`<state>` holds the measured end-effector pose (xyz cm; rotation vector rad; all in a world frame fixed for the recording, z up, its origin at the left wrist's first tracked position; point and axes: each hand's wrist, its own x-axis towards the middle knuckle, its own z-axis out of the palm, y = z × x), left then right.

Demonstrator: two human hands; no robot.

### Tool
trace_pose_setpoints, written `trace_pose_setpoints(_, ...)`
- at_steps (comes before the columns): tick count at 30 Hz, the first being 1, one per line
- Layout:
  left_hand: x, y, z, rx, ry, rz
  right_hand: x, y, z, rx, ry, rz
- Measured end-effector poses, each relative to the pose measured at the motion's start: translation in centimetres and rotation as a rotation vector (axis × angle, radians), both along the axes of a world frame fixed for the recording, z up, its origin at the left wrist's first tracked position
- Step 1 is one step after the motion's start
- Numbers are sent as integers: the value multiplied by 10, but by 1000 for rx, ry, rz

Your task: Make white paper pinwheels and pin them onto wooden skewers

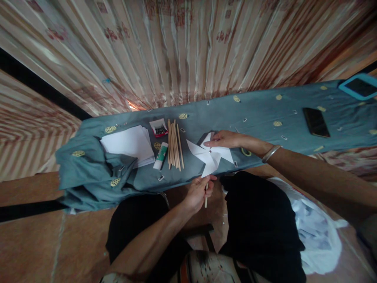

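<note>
Near the center of the frame we have a white paper pinwheel [211, 159] at the front edge of the table, its blades spread around a small shiny pin head [210, 151] at the middle. Our left hand [196, 194], just below it in the lower center, has its fingers curled around a thin wooden stick [206, 203], whose lower end pokes out beneath the fist. Our right hand [226, 139], with a silver bangle [271, 153] at the wrist, lies over the pinwheel's upper blade, thumb and fingers touching the paper; we cannot tell whether they pinch it or only rest there.

Left of the pinwheel we see a bundle of wooden sticks [174, 147], a glue stick [160, 156] with a green label, and a small open box [159, 128] with dark bits inside. Farther left lies a stack of white paper [128, 145], partly covered by a fold of the gray-blue tablecloth [259, 114]. A yellowish ring-shaped handle [246, 152] shows beside our right wrist. Toward the right lie a dark smartphone [316, 122] and, at the upper right, a blue-framed tablet [361, 86].
</note>
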<state>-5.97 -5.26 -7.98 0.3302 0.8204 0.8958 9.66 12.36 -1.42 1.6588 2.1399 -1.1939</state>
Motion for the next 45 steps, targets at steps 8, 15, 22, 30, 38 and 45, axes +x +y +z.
trace_pose_setpoints(8,2,9,6,30,16,9,22,-1,-15,134,320,-324)
trace_pose_setpoints(15,0,37,15,103,18,41,36,-17,-24,777,518,-628)
trace_pose_setpoints(22,-2,75,30,172,23,154,24,-51,-19,914,509,-698)
trace_pose_setpoints(30,-5,100,27,176,160,363,-2,-62,-24,405,677,-354)
trace_pose_setpoints(38,-3,104,23,206,154,355,-27,-67,-29,-3,848,-251)
trace_pose_setpoints(45,-6,103,19,206,132,328,-28,-67,-37,37,833,-259)
